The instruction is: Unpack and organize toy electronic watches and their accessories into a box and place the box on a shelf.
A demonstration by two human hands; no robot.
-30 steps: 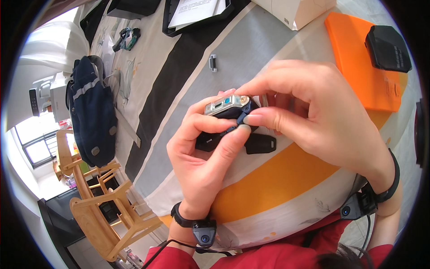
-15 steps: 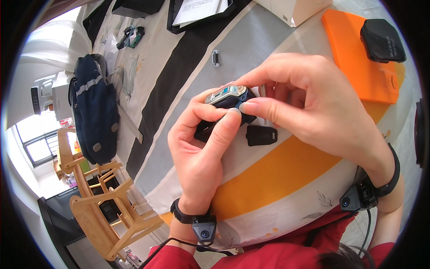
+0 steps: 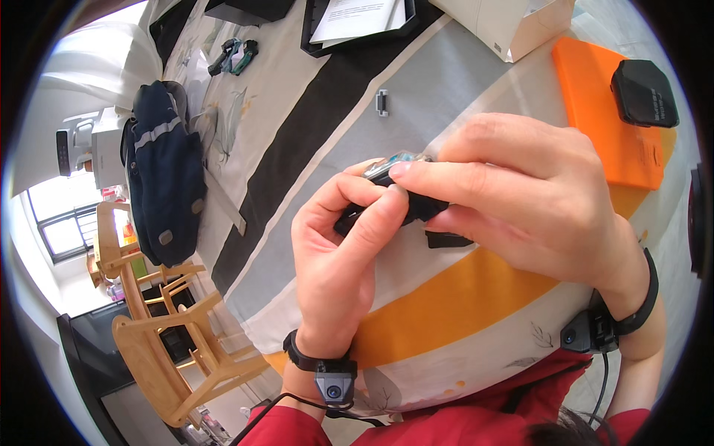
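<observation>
Both hands hold a small dark gadget (image 3: pixel 422 209) with a clear, silvery top, just above the cloth. My left hand (image 3: pixel 335 249) is closed round its left side, thumb at the near edge. From the right, my right hand (image 3: pixel 532 189) pinches it, a finger on the top near the left thumb and its own thumb underneath. My fingers hide much of the gadget, so its exact kind is unclear. Below the right thumb lies a flat black piece (image 3: pixel 448 240), partly covered by the hand. A small grey clip-like part (image 3: pixel 381 102) rests farther away on the cloth.
An orange box (image 3: pixel 595 111) with a black case (image 3: pixel 644 94) on it stands at right. A black tray (image 3: pixel 357 42) of papers and a white carton (image 3: pixel 513 30) are at the far side. Left are a navy bag (image 3: pixel 160 178) and a wooden chair (image 3: pixel 160 372).
My right hand has shifted its grip: a finger now lies over the gadget's top and the thumb has gone lower. The black piece is more covered. The whole view has shifted slightly.
</observation>
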